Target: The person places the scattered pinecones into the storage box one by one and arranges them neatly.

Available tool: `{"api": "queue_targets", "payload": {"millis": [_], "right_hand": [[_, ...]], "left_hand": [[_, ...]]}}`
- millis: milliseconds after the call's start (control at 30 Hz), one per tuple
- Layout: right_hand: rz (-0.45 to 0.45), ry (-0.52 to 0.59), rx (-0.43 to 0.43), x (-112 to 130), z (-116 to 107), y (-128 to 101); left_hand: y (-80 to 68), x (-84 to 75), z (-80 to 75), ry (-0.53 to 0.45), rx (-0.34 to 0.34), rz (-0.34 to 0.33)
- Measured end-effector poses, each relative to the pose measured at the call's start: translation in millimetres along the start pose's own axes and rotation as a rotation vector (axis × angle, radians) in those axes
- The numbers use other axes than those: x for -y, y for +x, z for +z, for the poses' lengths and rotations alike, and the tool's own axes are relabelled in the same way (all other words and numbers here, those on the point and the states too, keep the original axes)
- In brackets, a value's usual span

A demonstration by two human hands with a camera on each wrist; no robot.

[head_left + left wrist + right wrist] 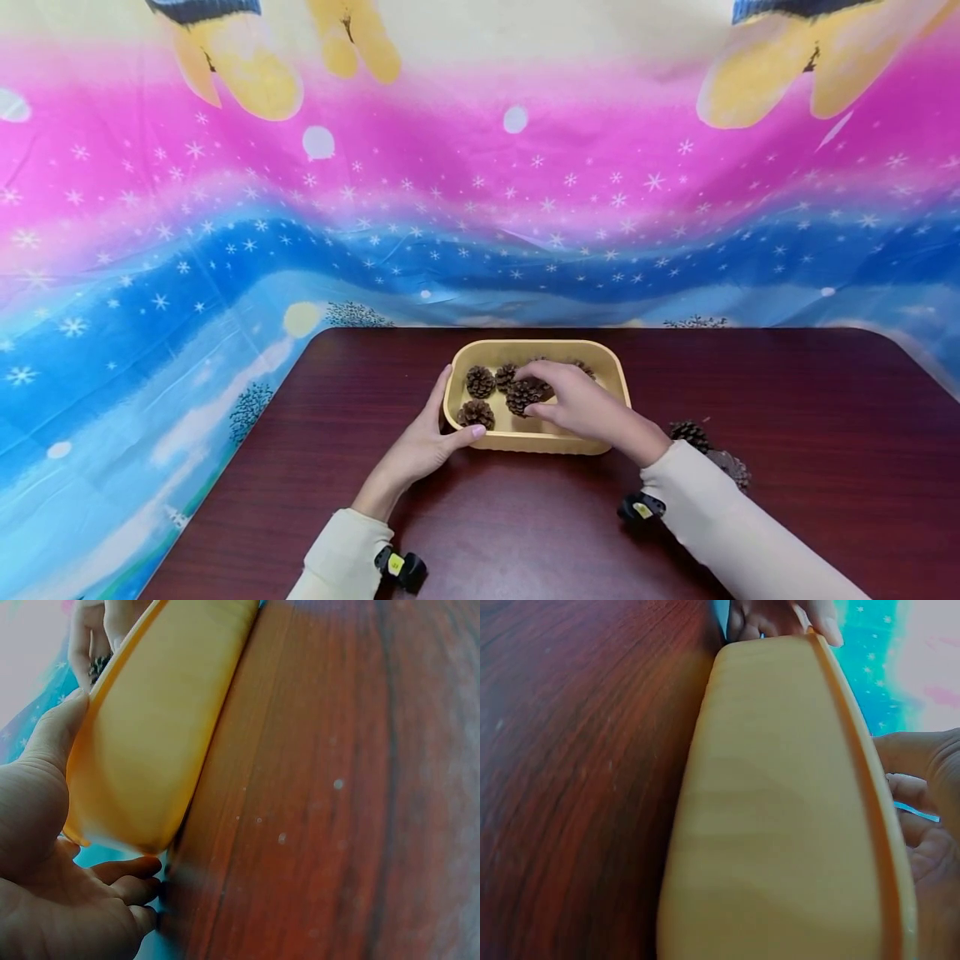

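A yellow plastic container (543,444) holds several brown pine cones, among them one pine cone (476,414) in the front left corner. My left hand (420,446) grips the container's left end, thumb over the front rim and fingers along the side. In the left wrist view, the left thumb (60,731) lies at the rim. My right hand (581,404) reaches inside over the right half, thumb and forefinger around a pine cone (521,400). Part of the contents is hidden behind this hand. In the right wrist view the container wall (772,802) hides the right fingertips.
Two more pine cones lie on the dark red wooden table (262,500) right of the container, one pine cone (690,434) partly behind the right sleeve (720,508). A colourful snowflake-print cloth (480,192) hangs behind the table's far edge.
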State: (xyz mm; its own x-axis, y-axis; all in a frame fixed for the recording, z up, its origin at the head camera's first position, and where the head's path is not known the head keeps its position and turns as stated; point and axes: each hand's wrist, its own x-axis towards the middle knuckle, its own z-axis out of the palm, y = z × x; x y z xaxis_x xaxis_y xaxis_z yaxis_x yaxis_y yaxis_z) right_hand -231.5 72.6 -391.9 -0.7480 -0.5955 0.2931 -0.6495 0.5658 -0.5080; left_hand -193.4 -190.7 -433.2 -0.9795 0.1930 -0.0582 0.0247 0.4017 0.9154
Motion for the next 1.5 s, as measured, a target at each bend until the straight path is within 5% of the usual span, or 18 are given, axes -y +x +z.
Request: {"api": "queue_targets", "payload": {"millis": [700,1500], "right_hand": [[0.141,0.073,0.175,-6,23,20],[0.142,0.098,0.168,-10,26,22]], "left_hand": [[-0.5,-2.0,-1.3,0.001,0.008,-0.004],[0.3,-0.3,-0.7,0.012,0.006,-0.002]]}}
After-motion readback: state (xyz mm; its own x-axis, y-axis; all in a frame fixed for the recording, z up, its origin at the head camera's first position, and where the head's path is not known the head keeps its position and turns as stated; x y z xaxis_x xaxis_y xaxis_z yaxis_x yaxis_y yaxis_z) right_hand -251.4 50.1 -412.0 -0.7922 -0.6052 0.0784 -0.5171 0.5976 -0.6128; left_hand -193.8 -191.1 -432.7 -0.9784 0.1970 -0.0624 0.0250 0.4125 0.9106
